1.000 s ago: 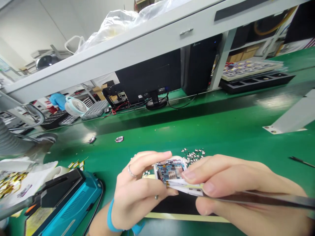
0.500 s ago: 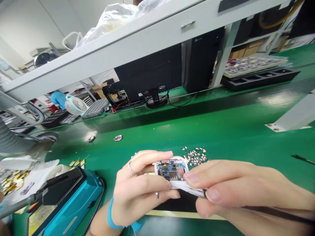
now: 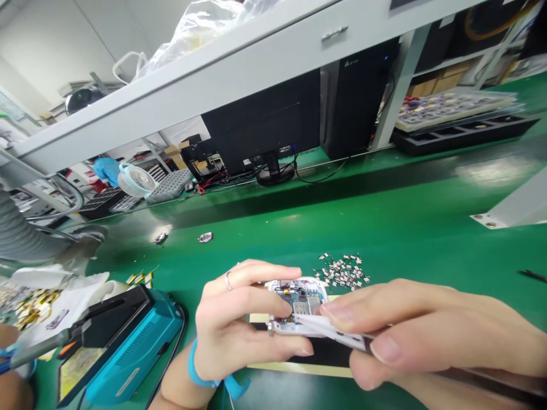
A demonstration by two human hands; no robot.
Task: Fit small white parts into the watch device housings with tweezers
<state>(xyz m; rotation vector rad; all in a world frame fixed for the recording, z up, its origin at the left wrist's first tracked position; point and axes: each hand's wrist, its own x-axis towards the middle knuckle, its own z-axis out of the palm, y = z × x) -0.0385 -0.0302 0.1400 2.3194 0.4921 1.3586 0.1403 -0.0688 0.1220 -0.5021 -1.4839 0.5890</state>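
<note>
Low at centre, above the green bench mat (image 3: 384, 228): small white-cased device with exposed blue circuit board (image 3: 297, 304), held clear of the mat over a flat black pad w/ pale edge (image 3: 318, 359). Left hand (image 3: 239, 330) pinches the case btwn thumb and fingers, 1 ring on a finger, blue wristband (image 3: 194, 370) at the wrist. Right hand (image 3: 427, 330) is pressed shut on a thin white strip (image 3: 337, 333) and a slim dark tool, prob. tweezers (image 3: 491, 381); strip tip touches the case's near edge. Judged handling: device light and rigid, but board and its small parts look fragile, so grip belongs on the plastic rim, not the components; strip thin and flexible, likely to bend or crease. Behind the device: scatter of tiny silver metal clips (image 3: 344, 272). Left: teal and black bench unit (image 3: 123, 353) w/ a grey-handled iron lying by it. Far back: black monitor (image 3: 260, 131), small white desk fan (image 3: 134, 179), black trays (image 3: 461, 134). Another person's hand shows at far left edge.
</note>
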